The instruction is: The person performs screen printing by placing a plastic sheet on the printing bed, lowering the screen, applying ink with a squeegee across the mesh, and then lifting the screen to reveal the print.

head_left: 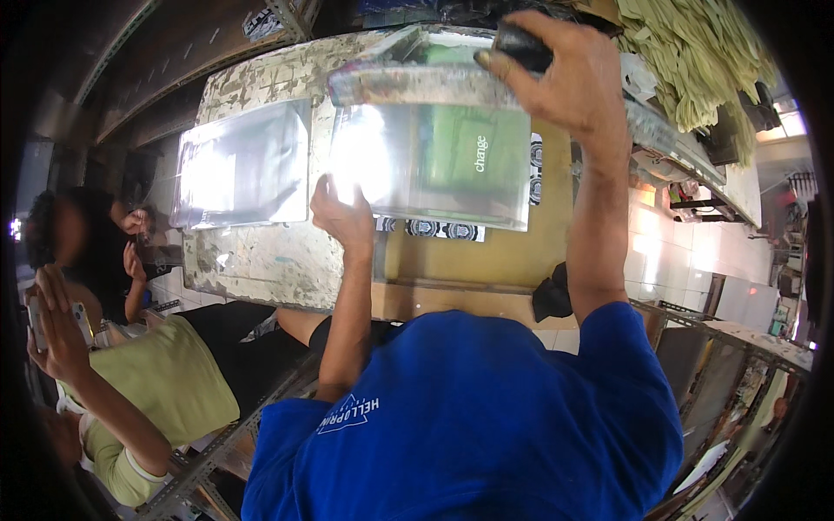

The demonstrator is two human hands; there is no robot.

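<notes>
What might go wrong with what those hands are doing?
The clear plastic sheet might shift or crease, since the left hand seems to touch only its left edge. The right hand might lose the dark object, which could then knock the stained frame near it.

Right hand (572, 82) is up at 1 o'clock in view, angled toward 10 at the right wrist (605, 143). Its fingers (534, 24) and thumb (506, 73) are curled in a clasp. Right forearm (599, 230) runs toward 12. Left hand (345, 221) sits at 10, closer to the torso (469, 408); left forearm (346, 321) also aims at 12. Left fingertips partly lost in glare, exact pose unclear.
</notes>
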